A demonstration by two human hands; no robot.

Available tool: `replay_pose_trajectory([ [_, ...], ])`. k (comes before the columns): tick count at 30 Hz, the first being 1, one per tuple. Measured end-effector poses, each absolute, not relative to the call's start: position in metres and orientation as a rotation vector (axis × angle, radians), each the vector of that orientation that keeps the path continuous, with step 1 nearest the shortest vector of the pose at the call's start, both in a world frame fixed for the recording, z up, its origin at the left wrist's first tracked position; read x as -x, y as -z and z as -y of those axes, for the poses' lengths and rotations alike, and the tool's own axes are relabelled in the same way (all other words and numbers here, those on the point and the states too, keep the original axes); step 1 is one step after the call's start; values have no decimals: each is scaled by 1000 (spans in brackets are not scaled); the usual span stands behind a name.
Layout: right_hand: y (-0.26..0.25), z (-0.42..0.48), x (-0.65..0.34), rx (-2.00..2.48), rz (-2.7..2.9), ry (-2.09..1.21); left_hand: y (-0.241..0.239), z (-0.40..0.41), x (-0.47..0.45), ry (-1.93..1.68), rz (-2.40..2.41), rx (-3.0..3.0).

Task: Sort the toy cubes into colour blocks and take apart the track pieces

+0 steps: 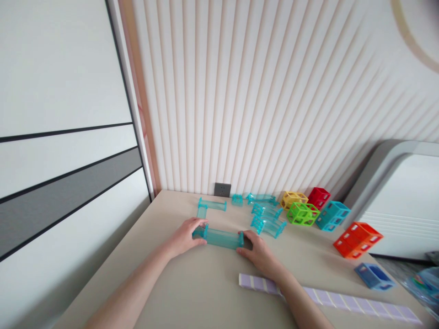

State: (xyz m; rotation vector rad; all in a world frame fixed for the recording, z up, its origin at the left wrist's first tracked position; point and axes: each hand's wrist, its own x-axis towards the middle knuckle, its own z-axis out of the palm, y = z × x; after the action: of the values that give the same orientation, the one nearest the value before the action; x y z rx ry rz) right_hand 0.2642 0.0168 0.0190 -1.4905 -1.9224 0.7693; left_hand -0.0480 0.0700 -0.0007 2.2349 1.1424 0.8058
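Observation:
A straight, clear teal track piece lies flat on the beige table. My left hand is closed around its left end. My right hand grips its right end, fingers curled against it. Just behind the left end a shorter teal piece runs away from me and meets another straight teal piece near the wall. Several more teal pieces lie loose behind my right hand.
Open cube frames sit at the right: yellow, green, red, cyan, orange, blue. A lilac striped strip lies along the front right. A wall socket sits at the table's back edge.

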Motion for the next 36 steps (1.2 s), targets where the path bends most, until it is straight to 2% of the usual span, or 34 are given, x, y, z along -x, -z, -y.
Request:
replay_pose_trajectory([
  [8, -27, -14, -265, 1371, 1927, -696, -10, -63, 49, -830, -1103, -2326],
  [15, -28, -15, -270, 1368, 1820, -574, 0, -77, 55, -947, -1405, -2346],
  [20, -27, -16, -269, 1375, 1676, -489, 5, -77, 57, -851, -1406, -2467],
  [29, -31, -14, -264, 1393, 1622, -484, -17, -52, 30, -646, -1001, -2729],
  [36, -29, -13, -263, 1404, 1613, -468, -3, -66, 27, -638, -1299, -2748],
])
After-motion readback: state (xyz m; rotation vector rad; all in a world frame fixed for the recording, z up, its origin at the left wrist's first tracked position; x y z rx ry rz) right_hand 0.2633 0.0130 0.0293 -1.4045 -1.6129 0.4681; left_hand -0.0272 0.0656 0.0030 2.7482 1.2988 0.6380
